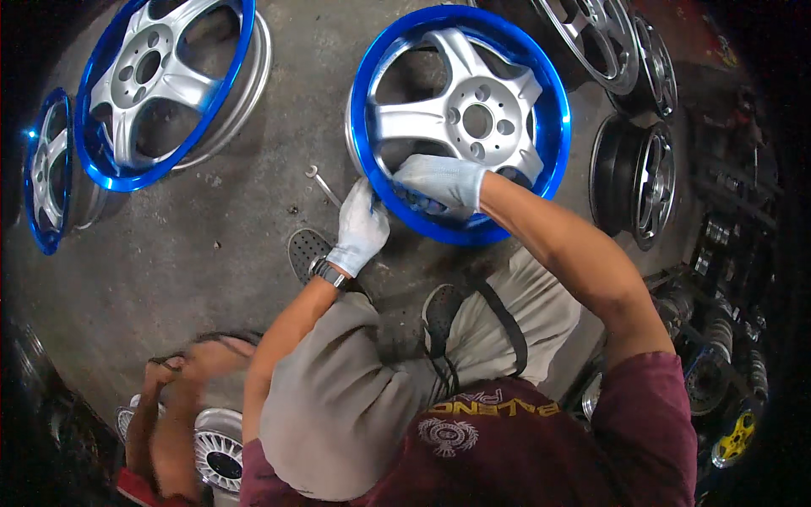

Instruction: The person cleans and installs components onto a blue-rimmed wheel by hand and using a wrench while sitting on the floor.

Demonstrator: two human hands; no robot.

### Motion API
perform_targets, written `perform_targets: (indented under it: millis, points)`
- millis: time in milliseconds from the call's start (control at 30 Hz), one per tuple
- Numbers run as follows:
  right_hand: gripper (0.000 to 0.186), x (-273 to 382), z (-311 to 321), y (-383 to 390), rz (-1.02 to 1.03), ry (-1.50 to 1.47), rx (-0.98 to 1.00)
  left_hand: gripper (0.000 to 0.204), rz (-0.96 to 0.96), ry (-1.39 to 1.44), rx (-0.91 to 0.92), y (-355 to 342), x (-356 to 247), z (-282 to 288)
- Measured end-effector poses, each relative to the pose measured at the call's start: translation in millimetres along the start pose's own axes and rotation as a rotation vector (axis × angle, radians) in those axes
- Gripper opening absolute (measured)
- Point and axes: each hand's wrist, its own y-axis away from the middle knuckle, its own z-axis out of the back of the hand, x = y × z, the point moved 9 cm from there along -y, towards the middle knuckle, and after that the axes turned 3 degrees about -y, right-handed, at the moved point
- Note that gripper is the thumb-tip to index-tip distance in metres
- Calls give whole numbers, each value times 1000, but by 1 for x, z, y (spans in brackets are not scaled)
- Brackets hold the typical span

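A silver spoked wheel rim [410, 121] with a glossy blue outer lip stands in front of me, its face toward me. My left hand [363, 226], in a white glove, is closed on the lip at its lower left. Inside the lip, below the spokes, is my right hand [443, 182], gloved in white with a blue palm. Its fingers curl inward and are partly hidden; what they hold, if anything, I cannot make out. A wrench [323, 184] lies on the floor beside the left hand, its lower end near the glove.
Two more blue-lipped rims, a large one [198, 89] and a smaller-looking one [51, 165], stand at the left. Grey and dark rims [655, 182] stand at the right, near a crowded rack [718, 329]. Another person's arm [177, 414] and a multi-spoke rim [221, 448] are at the lower left.
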Motion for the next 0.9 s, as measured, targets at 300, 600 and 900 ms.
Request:
perform_targets:
  millis: [300, 600, 900]
  points:
    - [16, -1, 7, 10, -329, -342, 21, 36, 31, 72, -2, 3, 6, 4]
    - [20, 7, 0, 1, 7, -265, -19, 47, 56, 19, 63, 5, 11, -5]
    - [14, 22, 14, 11, 174, 19, -41, 42, 55, 41, 106, -1, 11, -4]
